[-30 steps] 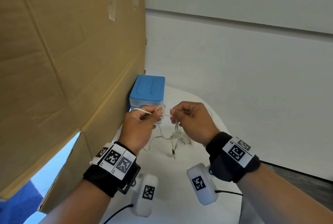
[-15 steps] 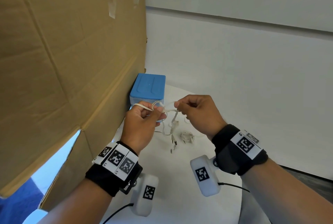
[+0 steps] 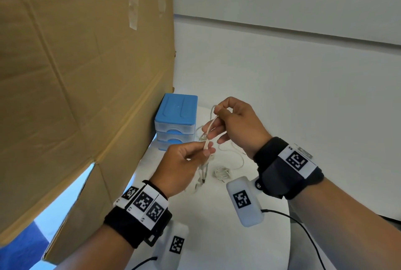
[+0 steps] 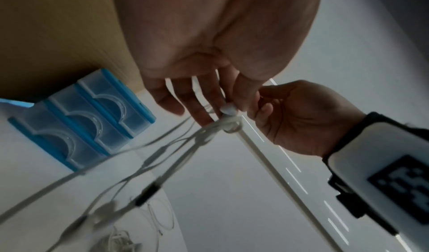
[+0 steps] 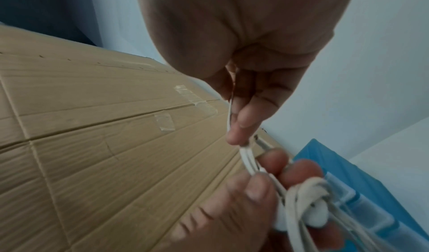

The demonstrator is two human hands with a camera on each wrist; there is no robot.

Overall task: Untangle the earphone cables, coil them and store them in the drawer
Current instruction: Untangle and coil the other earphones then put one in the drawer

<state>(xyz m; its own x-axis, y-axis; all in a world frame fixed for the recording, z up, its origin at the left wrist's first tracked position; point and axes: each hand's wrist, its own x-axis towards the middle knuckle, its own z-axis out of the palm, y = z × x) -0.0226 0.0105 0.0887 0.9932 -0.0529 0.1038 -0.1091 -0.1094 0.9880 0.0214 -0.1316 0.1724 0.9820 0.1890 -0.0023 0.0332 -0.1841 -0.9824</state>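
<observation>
While the knot remains tied, the earphone cables (image 3: 208, 127) have been drawn out taut between the hands.
The right hand (image 3: 235, 122) has risen, pinching a loop; the left hand (image 3: 182, 164) pinches the knot, above the table (image 3: 217, 222) near the closed drawer unit (image 3: 176, 117); untangling continues.

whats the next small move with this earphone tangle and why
Probably ease the right hand up to draw its cable loop free: the left hand pinches the knot, which looks tight, strands hang tangled below, and the drawer unit is shut.
</observation>
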